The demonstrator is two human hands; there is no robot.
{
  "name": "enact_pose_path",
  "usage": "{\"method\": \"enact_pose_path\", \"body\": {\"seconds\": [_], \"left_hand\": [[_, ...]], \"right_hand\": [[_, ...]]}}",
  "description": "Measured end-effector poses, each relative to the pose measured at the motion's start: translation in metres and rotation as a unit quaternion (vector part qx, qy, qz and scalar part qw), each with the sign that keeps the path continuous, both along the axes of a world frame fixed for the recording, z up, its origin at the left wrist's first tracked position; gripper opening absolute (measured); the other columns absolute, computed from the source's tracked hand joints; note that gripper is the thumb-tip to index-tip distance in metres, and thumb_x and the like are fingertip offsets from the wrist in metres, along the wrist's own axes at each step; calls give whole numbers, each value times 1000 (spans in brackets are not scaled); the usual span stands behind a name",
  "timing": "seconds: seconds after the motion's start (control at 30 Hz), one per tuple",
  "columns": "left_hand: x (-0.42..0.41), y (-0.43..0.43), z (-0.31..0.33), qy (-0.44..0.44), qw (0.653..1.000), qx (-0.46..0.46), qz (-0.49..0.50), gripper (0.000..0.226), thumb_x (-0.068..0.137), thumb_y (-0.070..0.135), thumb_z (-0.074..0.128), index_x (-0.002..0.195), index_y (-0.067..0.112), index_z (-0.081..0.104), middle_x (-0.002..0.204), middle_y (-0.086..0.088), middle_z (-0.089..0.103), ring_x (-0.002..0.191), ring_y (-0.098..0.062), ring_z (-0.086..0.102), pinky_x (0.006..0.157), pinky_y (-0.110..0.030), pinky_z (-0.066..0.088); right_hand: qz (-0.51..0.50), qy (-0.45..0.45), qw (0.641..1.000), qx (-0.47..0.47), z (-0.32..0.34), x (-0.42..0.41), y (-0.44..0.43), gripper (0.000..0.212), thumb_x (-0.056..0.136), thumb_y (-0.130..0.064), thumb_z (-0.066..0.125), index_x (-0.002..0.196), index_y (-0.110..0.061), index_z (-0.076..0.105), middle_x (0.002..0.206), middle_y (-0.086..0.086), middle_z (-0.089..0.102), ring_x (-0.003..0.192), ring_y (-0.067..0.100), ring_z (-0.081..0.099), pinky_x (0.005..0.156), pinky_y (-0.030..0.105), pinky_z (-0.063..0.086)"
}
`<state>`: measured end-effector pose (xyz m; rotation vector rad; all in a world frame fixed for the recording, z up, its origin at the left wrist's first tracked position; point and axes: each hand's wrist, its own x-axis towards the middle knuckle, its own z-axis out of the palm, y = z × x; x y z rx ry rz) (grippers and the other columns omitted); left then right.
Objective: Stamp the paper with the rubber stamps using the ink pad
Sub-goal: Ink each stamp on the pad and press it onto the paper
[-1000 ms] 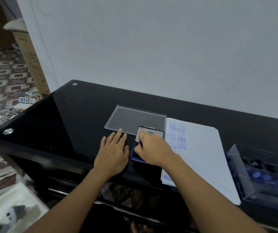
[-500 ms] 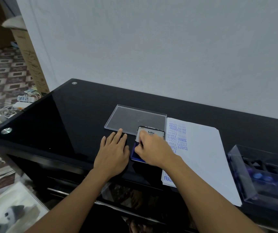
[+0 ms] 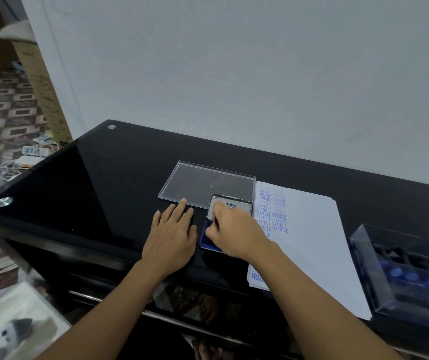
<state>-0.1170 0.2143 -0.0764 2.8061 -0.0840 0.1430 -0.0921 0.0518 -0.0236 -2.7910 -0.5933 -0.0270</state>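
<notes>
Paper (image 3: 312, 242) lies on the black desk (image 3: 104, 190), just right of the right hand (image 3: 234, 232), with blue words stamped on the part near that hand. The right hand is over the open ink pad (image 3: 206, 237), fingers curled down onto the blue part. I cannot tell if they pinch a stamp. The pad's white lid (image 3: 242, 206) tips up just past this hand. The left hand (image 3: 170, 239) lies flat on the desk just left of the pad, fingers straight, holding nothing. A clear flat tray (image 3: 208, 183) lies by its fingertips. Far right of the hands stands a clear box (image 3: 364, 268).
</notes>
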Motion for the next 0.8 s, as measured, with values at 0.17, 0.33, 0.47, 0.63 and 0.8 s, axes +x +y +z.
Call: {"method": "enact_pose_path", "body": {"seconds": [0.17,0.33,0.47,0.63,0.8], "left_hand": [[2,1,2,2,1000,-11,0,51,106,36,34,154,18,31,167,1,9,153,-20,9,123,-44,7],[3,1,4,6,1000,-20,0,50,105,35,37,152,18,35,167,0,12,153,-21,11,123,-46,10],[3,1,5,5,1000,-22,1,49,104,34,39,151,18,37,166,0,14,152,-21,12,123,-46,12],[4,1,5,-1,999,-33,0,48,103,33,43,148,16,41,165,-2,20,152,-23,15,123,-46,16],[5,-1,12,-4,998,-54,7,45,102,31,45,144,16,46,164,-4,23,151,-24,17,122,-47,19]], "right_hand": [[2,0,1000,1,0,0,0,13,93,-29,49,93,-18,43,78,6,60,69,25,58,60,36,49],[6,-8,1000,0,-1,0,0,13,93,-28,49,93,-17,43,78,8,60,69,26,58,60,36,48],[7,-9,1000,3,-1,1,0,12,93,-27,49,91,-17,43,76,6,59,66,25,57,56,33,44],[4,-5,1000,5,-1,0,0,13,92,-27,49,91,-17,42,76,7,58,68,28,56,57,34,43],[2,-1,1000,5,0,-2,0,14,92,-27,49,92,-16,41,77,8,59,69,29,56,57,35,44]]}}
